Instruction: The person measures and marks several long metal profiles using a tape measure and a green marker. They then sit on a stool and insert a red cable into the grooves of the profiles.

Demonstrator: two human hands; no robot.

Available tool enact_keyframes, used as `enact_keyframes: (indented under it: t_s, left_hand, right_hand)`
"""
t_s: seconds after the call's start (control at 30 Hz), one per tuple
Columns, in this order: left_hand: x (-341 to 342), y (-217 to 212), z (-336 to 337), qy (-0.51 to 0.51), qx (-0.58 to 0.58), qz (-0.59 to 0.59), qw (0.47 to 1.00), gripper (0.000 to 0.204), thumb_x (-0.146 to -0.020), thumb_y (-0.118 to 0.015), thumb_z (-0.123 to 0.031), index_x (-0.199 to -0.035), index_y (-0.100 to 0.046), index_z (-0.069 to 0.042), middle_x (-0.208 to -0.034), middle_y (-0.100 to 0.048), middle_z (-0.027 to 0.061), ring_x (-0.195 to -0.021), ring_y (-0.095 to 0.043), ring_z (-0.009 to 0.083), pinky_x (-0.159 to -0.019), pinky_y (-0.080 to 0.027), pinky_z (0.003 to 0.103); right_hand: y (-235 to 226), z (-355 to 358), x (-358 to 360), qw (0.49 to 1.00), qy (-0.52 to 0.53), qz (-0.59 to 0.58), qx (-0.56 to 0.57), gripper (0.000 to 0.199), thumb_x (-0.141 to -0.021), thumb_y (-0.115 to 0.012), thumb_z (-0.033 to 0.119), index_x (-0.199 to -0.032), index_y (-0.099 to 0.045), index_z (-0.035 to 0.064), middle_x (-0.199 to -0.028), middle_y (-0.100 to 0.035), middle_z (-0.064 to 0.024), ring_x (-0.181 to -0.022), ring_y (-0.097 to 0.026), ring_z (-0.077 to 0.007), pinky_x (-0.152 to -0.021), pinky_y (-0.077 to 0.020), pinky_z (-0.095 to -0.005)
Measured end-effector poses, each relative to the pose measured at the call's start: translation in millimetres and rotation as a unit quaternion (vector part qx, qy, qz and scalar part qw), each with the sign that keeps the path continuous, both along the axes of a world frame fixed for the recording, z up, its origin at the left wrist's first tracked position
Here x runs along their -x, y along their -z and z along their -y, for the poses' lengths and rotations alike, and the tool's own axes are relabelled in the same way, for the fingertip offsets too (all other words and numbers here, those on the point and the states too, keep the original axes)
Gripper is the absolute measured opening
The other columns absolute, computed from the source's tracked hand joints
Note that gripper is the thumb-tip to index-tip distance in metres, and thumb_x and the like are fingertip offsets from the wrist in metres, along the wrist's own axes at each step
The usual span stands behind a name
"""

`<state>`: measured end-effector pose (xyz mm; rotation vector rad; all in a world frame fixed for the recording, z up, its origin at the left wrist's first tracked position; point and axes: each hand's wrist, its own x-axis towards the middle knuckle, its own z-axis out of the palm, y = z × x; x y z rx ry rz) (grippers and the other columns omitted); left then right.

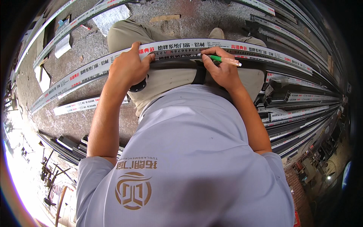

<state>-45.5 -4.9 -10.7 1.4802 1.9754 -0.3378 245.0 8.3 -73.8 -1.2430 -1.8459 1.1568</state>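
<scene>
While the head view looks straight down over a grey shirt (pixel 189 151) with a gold emblem on its chest, both bare forearms rise from the lower edge toward twelve o'clock. Left hand (pixel 128 68): closed over the near edge of a long aluminium profile (pixel 87 72) wrapped in white printed film, thumb along the top, fingers curled round the front, pressing it down. Right hand (pixel 221 66): pinched shut on a green pen (pixel 223 59), barrel lying nearly flat and pointing toward three o'clock, the writing end at the fingers and resting on the film. Profile arcs across the frame from about nine o'clock, over the knees, out to three o'clock; the bend is the lens. It sits across the person's lap, on khaki trousers (pixel 128 34). A dark square-shaped tool (pixel 198 73) lies under the profile between the two hands; I cannot tell what kind it is. At three to four o'clock, a stack of dark profiles (pixel 298 106) with the same white film, packed side by side. At eight o'clock, a shorter filmed piece (pixel 75 106) on the rough concrete floor (pixel 75 125). At eleven o'clock, more long profiles (pixel 60 30) and scraps of torn film (pixel 111 17). One shoe (pixel 216 33) shows at twelve o'clock.
</scene>
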Motion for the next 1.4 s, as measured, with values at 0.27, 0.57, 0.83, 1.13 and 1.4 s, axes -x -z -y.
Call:
enact_keyframes:
  t_s: [0.27, 0.57, 0.83, 1.13, 1.4]
  left_hand:
    - [0.5, 1.2, -2.5, -0.003, 0.006, 0.006, 1.000, 0.068, -0.101, -0.058, -0.053, -0.149, -0.050, -0.006, -0.119, -0.074, 0.0262, -0.114, -0.070, 0.0441, -0.098, -0.054, 0.051]
    - [-0.6, -0.1, -3.5, -0.005, 0.011, 0.006, 1.000, 0.069, -0.101, -0.058, -0.054, -0.150, -0.049, -0.006, -0.120, -0.073, 0.0262, -0.116, -0.069, 0.0438, -0.099, -0.054, 0.051]
    - [-0.5, 0.2, -3.7, -0.004, 0.013, 0.008, 1.000, 0.069, -0.102, -0.058, -0.054, -0.150, -0.049, -0.006, -0.121, -0.073, 0.0268, -0.116, -0.069, 0.0449, -0.099, -0.054, 0.052]
    - [-0.9, 0.2, -3.2, -0.003, 0.006, 0.006, 1.000, 0.068, -0.101, -0.058, -0.053, -0.150, -0.049, -0.006, -0.120, -0.073, 0.0266, -0.115, -0.070, 0.0444, -0.098, -0.054, 0.052]
    - [-1.0, 0.4, -3.5, -0.002, 0.009, 0.004, 1.000, 0.068, -0.101, -0.058, -0.054, -0.149, -0.050, -0.006, -0.119, -0.073, 0.0266, -0.114, -0.070, 0.0440, -0.097, -0.055, 0.052]
  right_hand:
    - [2.0, -0.3, 1.0, 1.000, 0.005, 0.002, 0.001, 0.012, -0.094, -0.073, 0.011, -0.099, -0.070, 0.0004, -0.085, -0.072, -0.0118, -0.073, -0.069, -0.0216, -0.068, -0.0543, -0.0334]
    - [4.5, -1.4, -1.4, 1.000, -0.005, 0.027, 0.003, 0.014, -0.098, -0.070, 0.011, -0.104, -0.071, -0.0012, -0.090, -0.074, -0.0081, -0.078, -0.066, -0.0126, -0.071, -0.0535, -0.0294]
    - [3.4, -2.1, 1.4, 1.000, 0.001, 0.023, -0.001, 0.013, -0.093, -0.073, 0.012, -0.099, -0.071, 0.0010, -0.085, -0.071, -0.0126, -0.076, -0.070, -0.0271, -0.071, -0.0546, -0.0363]
    - [4.2, -2.0, 0.7, 1.000, -0.001, 0.022, 0.008, 0.012, -0.092, -0.074, 0.011, -0.098, -0.070, 0.0014, -0.085, -0.071, -0.0127, -0.076, -0.069, -0.0273, -0.072, -0.0540, -0.0362]
    - [5.3, -3.2, 0.1, 1.000, -0.009, 0.019, -0.011, 0.012, -0.092, -0.073, 0.011, -0.098, -0.070, 0.0011, -0.087, -0.072, -0.0127, -0.078, -0.069, -0.0264, -0.073, -0.0546, -0.0360]
